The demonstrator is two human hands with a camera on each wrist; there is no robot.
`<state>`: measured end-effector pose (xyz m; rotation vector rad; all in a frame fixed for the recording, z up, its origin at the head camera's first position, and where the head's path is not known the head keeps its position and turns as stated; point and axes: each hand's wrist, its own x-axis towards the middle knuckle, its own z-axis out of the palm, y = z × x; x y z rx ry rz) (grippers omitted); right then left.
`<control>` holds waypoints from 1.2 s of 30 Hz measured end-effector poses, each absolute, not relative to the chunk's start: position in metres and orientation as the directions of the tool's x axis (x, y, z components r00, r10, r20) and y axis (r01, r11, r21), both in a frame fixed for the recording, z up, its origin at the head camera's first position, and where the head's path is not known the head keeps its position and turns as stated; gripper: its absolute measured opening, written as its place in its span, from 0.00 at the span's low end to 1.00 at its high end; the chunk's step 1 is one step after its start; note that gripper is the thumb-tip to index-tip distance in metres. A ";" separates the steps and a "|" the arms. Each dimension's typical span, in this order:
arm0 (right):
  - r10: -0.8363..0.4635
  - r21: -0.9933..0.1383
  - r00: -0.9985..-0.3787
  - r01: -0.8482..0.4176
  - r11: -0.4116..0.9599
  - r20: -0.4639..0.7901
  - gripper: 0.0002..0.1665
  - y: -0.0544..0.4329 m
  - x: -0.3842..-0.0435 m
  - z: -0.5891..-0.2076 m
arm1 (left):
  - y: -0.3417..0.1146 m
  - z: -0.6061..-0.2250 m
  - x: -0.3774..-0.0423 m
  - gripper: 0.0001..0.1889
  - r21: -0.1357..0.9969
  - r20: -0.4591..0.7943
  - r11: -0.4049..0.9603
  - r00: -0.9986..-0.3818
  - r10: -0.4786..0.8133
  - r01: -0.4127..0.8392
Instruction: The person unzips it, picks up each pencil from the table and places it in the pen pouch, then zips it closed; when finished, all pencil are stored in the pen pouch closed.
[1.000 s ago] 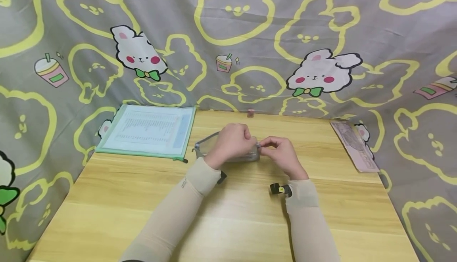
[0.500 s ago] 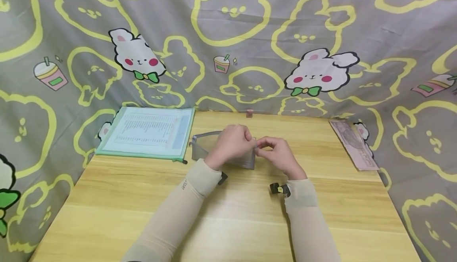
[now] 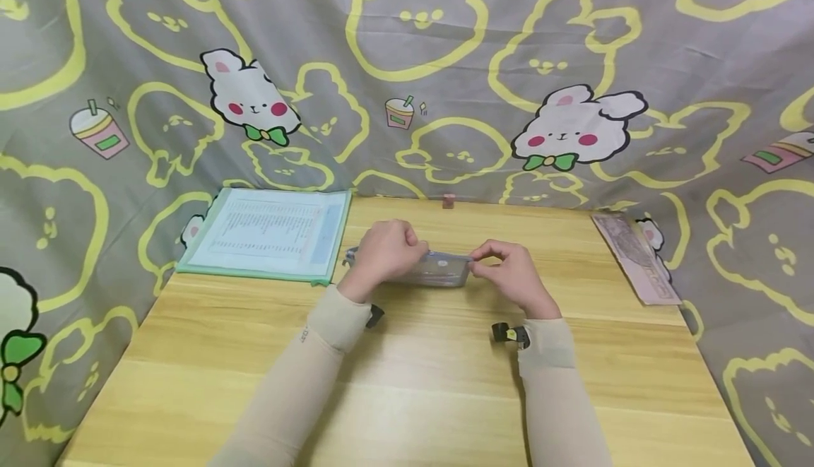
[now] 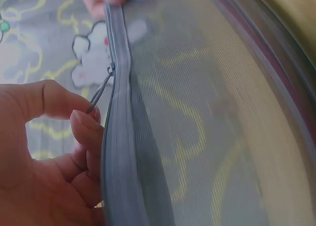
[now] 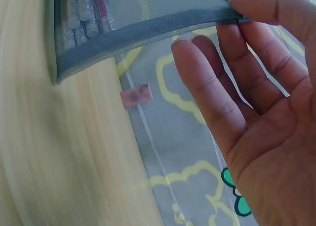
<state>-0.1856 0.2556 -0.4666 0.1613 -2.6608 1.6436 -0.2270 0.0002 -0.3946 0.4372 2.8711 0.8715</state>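
A translucent grey mesh pencil case point(image 3: 439, 270) with a zipper along its top edge stands up from the wooden table, between both hands. My left hand point(image 3: 383, 255) pinches the cord of the zipper pull point(image 4: 101, 90) between thumb and forefinger; the slider sits partway along the zipper point(image 4: 122, 112). At the other end, my right hand point(image 3: 511, 276) pinches the top corner of the case, its remaining fingers spread loosely below the edge. Through the mesh, several clear-capped pens point(image 5: 81, 16) show at the bottom. The left hand covers part of the case in the head view.
A green-edged zip folder point(image 3: 267, 234) with a printed sheet lies at the back left of the table point(image 3: 407, 396). A pink printed strip resembling a banknote point(image 3: 636, 258) lies at the right edge. A small reddish tag point(image 3: 448, 201) is at the back, against the patterned curtain point(image 3: 445, 43).
My left hand has slid left along the top of the pencil case, away from the right hand. The right hand, still pinching the corner, has shifted slightly right.
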 end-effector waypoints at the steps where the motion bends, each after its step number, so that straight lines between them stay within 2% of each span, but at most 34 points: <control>1: -0.078 -0.891 -0.995 -0.088 0.445 0.059 0.04 0.258 -0.185 -0.466 | -0.005 -0.394 -0.227 0.14 0.560 -0.024 0.797 -0.957 0.289 0.227; 11: -0.025 -0.901 -0.999 -0.047 0.431 0.040 0.07 0.283 -0.181 -0.468 | -0.052 -0.399 -0.234 0.13 0.649 -0.031 0.748 -0.977 0.209 0.140; 19: 0.013 -0.905 -0.998 -0.047 0.422 0.058 0.07 0.301 -0.179 -0.473 | -0.082 -0.405 -0.236 0.14 0.719 -0.083 0.692 -0.981 0.174 0.062; 24: 0.007 -0.914 -0.998 -0.056 0.403 0.064 0.07 0.303 -0.178 -0.473 | -0.088 -0.411 -0.237 0.13 0.729 -0.120 0.683 -0.975 0.189 0.043; 36: 0.017 -0.905 -0.997 -0.059 0.421 0.073 0.06 0.308 -0.175 -0.472 | -0.093 -0.424 -0.231 0.11 0.741 -0.102 0.670 -0.978 0.181 0.047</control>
